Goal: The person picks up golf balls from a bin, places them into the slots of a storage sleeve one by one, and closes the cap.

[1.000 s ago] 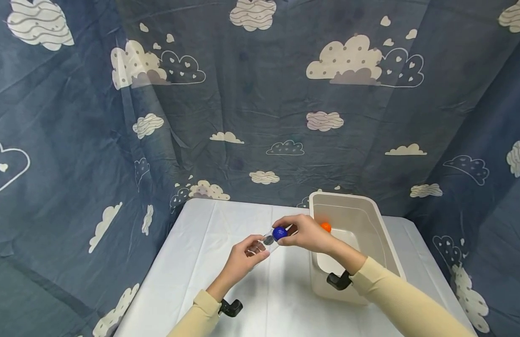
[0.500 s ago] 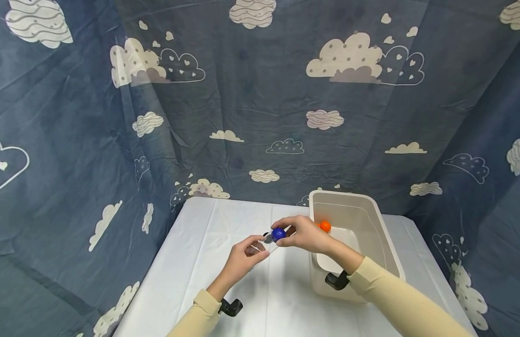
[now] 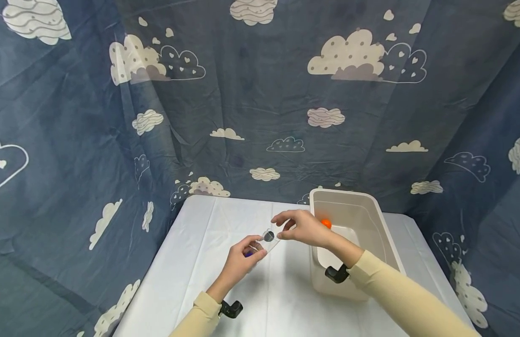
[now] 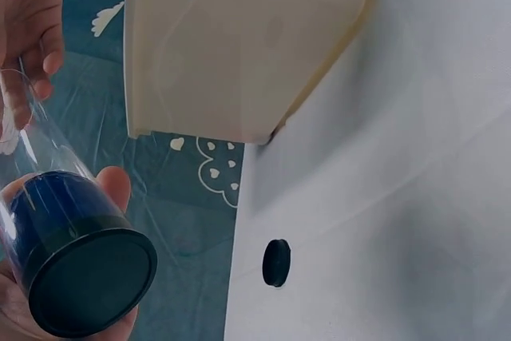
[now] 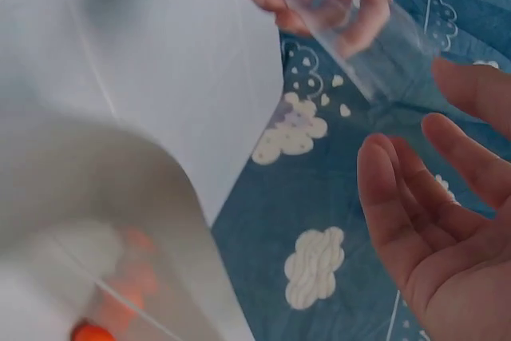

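Note:
My left hand [image 3: 238,262] grips a clear tube [image 4: 60,141] that tilts up toward the right hand. A dark cap [image 4: 92,283] closes the tube's lower end, and a blue ball [image 3: 248,254] sits inside near that end, partly hidden by the fingers. My right hand [image 3: 306,229] is beside the tube's upper rim, its fingers parted and bent, with nothing between them. Its thumb is right at the rim in the head view. A loose black round cap [image 4: 276,263] stands out against the white table, below the hands.
At the right of the white table [image 3: 209,243] stands a beige plastic bin [image 3: 369,201]. Inside it, orange balls [image 5: 94,331] show in a row, blurred. A dark blue cloth [image 3: 243,93] with a cloud print hangs behind and at both sides.
The blue ball, earlier between my right fingers at the tube's mouth, is now down inside the tube by my left hand. My right fingers have let it go and parted.

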{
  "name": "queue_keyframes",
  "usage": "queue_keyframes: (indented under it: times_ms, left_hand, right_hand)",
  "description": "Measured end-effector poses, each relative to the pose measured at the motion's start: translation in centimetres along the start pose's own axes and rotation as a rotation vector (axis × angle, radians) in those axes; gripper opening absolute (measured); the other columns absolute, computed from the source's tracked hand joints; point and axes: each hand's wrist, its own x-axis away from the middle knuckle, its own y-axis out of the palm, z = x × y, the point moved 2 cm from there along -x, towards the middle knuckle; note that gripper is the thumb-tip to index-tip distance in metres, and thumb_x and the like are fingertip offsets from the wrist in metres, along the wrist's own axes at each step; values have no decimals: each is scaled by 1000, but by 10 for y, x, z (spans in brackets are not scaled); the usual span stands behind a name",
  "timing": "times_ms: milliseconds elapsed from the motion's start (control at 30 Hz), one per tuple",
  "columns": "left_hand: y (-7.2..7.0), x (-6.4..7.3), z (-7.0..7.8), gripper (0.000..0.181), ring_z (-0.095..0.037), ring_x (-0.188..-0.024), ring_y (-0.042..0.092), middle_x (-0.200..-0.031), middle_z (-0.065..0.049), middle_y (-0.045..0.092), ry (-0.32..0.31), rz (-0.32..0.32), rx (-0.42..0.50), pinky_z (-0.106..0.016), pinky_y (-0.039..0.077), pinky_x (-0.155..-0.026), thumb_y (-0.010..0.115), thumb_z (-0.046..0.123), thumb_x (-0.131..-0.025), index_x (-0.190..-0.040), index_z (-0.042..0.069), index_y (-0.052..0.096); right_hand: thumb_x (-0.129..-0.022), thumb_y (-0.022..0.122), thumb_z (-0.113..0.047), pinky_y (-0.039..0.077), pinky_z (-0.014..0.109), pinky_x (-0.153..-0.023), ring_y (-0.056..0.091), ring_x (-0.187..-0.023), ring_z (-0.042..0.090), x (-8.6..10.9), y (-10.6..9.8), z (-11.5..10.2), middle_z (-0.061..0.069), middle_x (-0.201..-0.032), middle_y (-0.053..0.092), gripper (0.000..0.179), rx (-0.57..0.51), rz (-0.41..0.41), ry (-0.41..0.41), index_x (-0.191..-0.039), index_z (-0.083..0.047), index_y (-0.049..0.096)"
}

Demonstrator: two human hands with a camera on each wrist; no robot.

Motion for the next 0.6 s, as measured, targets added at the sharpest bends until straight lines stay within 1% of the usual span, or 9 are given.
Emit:
queue_keyframes:
  times_ms: [100, 200, 300, 433, 600]
  left_hand:
    - [0, 2, -2, 35, -17, -79, 66, -99, 2, 68, -8, 7, -3, -31, 54, -64, 76, 36, -91, -124, 28, 66]
    - [-2, 2, -2, 36, -18, -81, 66, -101, 3, 68, 1, 13, 3, -32, 55, -67, 75, 40, -91, -125, 31, 66]
    - [-5, 2, -3, 36, -19, -83, 67, -101, 3, 68, 13, 12, 9, -32, 55, -69, 75, 39, -92, -125, 32, 65]
    - [-7, 4, -4, 35, -19, -85, 67, -102, 0, 69, 27, 15, 35, -31, 55, -72, 75, 31, -93, -127, 27, 65]
    - [-11, 5, -4, 36, -20, -85, 69, -101, -6, 69, 49, 22, 93, -30, 55, -71, 75, 21, -93, -127, 17, 65]
  right_hand:
    - [-87, 80, -17, 56, 31, -74, 69, -93, 16, -5, -11, 2, -4, -110, 70, 36, 34, 34, 2, -121, -20, 70]
    - [-88, 79, -17, 55, 32, -76, 68, -96, 16, -12, -25, 4, -4, -115, 69, 35, 57, 70, 5, -122, -18, 70]
    - [-90, 77, -17, 56, 35, -78, 68, -98, 17, -16, -39, 7, -1, -118, 69, 35, 62, 98, 21, -123, -17, 70]
    - [-92, 75, -17, 56, 38, -81, 68, -98, 21, -16, -57, 16, 2, -120, 68, 32, 59, 151, 61, -123, -16, 70]
    - [-93, 73, -17, 56, 39, -81, 68, -100, 24, -11, -76, 41, 3, -119, 69, 29, 35, 235, 153, -122, -17, 70]
